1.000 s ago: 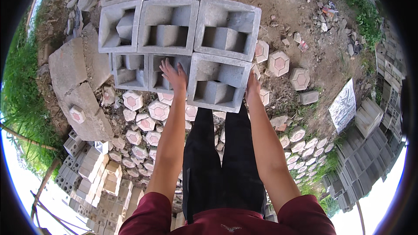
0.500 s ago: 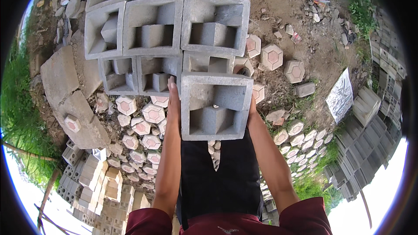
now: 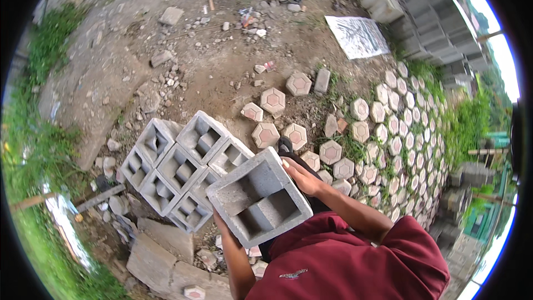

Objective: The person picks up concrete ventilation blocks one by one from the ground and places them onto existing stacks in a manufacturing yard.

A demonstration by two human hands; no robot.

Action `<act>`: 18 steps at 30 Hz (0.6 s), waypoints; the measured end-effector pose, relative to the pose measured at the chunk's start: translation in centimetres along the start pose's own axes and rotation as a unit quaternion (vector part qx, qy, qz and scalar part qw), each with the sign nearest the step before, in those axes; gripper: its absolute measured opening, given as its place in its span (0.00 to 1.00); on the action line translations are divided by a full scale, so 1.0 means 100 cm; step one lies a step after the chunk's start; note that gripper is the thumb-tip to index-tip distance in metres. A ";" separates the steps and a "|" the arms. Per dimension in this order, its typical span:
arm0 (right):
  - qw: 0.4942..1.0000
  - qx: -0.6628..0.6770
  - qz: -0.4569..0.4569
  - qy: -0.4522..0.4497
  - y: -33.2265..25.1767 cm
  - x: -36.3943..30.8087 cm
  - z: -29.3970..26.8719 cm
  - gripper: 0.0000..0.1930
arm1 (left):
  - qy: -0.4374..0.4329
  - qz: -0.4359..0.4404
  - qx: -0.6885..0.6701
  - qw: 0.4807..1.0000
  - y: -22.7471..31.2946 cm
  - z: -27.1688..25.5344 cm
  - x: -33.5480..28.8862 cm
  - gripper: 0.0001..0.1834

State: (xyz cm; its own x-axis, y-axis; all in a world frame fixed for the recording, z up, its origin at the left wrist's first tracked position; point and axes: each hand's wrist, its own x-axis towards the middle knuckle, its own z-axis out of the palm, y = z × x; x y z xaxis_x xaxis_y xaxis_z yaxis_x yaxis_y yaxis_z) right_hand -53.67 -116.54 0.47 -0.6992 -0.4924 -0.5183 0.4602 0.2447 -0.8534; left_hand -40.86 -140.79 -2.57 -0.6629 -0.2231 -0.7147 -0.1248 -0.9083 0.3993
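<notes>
A grey hollow concrete block point(image 3: 265, 214), its deep square openings facing up, is held in front of my body between both hands. My right hand point(image 3: 302, 178) presses flat along its right side, thumb near the upper corner. On the opposite side is my left hand point(image 3: 220, 223), its fingers mostly hidden by the block. Just beyond and to the left, a stack of similar hollow blocks point(image 3: 181, 170) stands on the ground in rows. The held block overlaps the stack's near right corner in the view; whether they touch, I cannot tell.
Hexagonal pavers point(image 3: 331, 152) with pinkish centres cover the ground to the right. A silvery sheet point(image 3: 358, 36) lies farther off, near a grey block wall point(image 3: 430, 14). Broken concrete slabs point(image 3: 161, 250) lie at lower left, with rubble and dirt beyond.
The view has turned, so the stack now appears lower and to the left. The block stays between my hands and now looks tilted, closer to my shirt.
</notes>
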 end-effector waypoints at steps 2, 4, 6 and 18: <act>0.998 0.054 -0.011 -0.003 -0.024 -0.022 0.004 0.34 | -0.012 -0.008 0.055 0.998 0.015 0.027 -0.014 0.30; 0.991 0.110 -0.068 0.039 -0.017 -0.023 0.005 0.32 | -0.033 0.002 0.100 0.994 0.023 0.049 -0.016 0.30; 0.987 0.131 -0.058 0.066 -0.022 -0.027 -0.001 0.31 | -0.047 0.004 0.130 0.990 0.026 0.070 -0.015 0.30; 0.944 0.154 -0.125 0.262 -0.038 -0.061 -0.178 0.32 | -0.127 -0.077 0.269 0.952 -0.080 0.236 0.039 0.30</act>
State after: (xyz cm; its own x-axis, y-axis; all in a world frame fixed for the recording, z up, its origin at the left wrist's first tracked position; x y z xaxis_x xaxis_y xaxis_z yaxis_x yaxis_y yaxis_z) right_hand -60.91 -99.57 5.88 -0.9444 -0.0020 -0.3288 0.3267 -0.1194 -0.9376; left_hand -59.87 -126.05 5.01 -0.7549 0.0538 -0.6536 -0.5496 -0.5958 0.5857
